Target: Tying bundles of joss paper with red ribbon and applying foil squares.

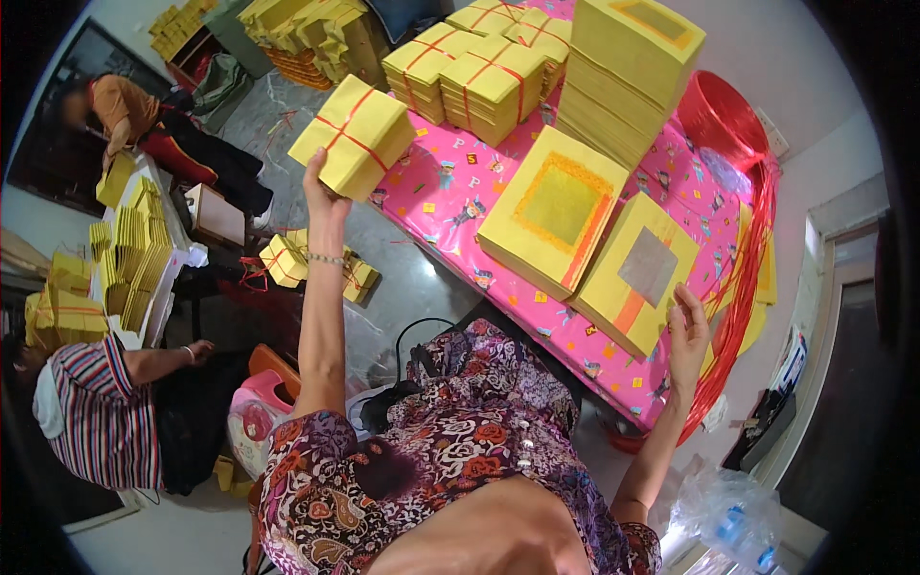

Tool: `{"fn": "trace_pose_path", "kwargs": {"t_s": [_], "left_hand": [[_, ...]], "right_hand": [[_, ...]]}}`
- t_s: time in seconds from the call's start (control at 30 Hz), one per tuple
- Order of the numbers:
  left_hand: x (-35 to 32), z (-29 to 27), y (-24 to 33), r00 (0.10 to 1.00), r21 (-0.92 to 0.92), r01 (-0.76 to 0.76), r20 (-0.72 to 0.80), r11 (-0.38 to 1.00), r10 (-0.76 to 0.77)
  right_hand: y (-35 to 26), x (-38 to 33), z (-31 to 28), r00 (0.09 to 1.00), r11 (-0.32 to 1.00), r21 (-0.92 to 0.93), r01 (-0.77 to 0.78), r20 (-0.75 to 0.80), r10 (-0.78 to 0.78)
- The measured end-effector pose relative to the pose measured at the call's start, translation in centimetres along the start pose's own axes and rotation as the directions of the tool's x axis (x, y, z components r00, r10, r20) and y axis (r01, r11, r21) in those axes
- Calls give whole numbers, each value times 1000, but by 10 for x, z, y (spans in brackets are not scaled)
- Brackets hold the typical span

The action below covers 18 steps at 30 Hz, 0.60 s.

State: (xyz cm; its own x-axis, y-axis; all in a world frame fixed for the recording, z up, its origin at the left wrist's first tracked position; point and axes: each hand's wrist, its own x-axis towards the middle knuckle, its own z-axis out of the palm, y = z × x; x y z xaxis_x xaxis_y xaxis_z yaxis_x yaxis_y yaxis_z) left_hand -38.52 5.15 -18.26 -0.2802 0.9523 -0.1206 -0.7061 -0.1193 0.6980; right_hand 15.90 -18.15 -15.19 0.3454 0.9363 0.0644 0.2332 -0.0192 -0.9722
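Observation:
In my left hand (pixel 329 184) is a bundle of yellow paper (pixel 356 129), tied crosswise with red strip. I hold it up beyond the table's left edge, fingers closed on its near side. My right hand (pixel 688 331) is beside a low stack of yellow paper (pixel 613 307) with a grey square on top. Its fingers are slightly curled and apart, and I see nothing in them. Left of that stack lies a thicker yellow stack (pixel 556 216) with an orange-bordered gold square. A tall stack of yellow paper (pixel 613 105) rises behind both.
Several tied bundles (pixel 489 81) stand at the back of the pink patterned table (pixel 450 206). Red strips (pixel 752 259) hang over its right side from a red roll (pixel 724 120). Tied bundles (pixel 287 261) lie lower left. Two people (pixel 144 110) work at a left table with yellow stacks (pixel 134 254).

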Motion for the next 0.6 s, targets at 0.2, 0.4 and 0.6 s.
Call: {"fn": "trace_pose_path", "kwargs": {"t_s": [0.2, 0.4, 0.6], "left_hand": [[40, 3, -6, 976, -5, 194, -97, 981, -194], [65, 10, -7, 975, 144, 218, -84, 965, -207], [76, 25, -14, 948, 146, 288, -181, 947, -260]], "right_hand": [[8, -20, -6, 997, 985, -166, -42, -71, 31], [5, -18, 0, 960, 807, -536, 249, 24, -280], [1, -29, 0, 974, 827, -514, 227, 115, -196]]}}
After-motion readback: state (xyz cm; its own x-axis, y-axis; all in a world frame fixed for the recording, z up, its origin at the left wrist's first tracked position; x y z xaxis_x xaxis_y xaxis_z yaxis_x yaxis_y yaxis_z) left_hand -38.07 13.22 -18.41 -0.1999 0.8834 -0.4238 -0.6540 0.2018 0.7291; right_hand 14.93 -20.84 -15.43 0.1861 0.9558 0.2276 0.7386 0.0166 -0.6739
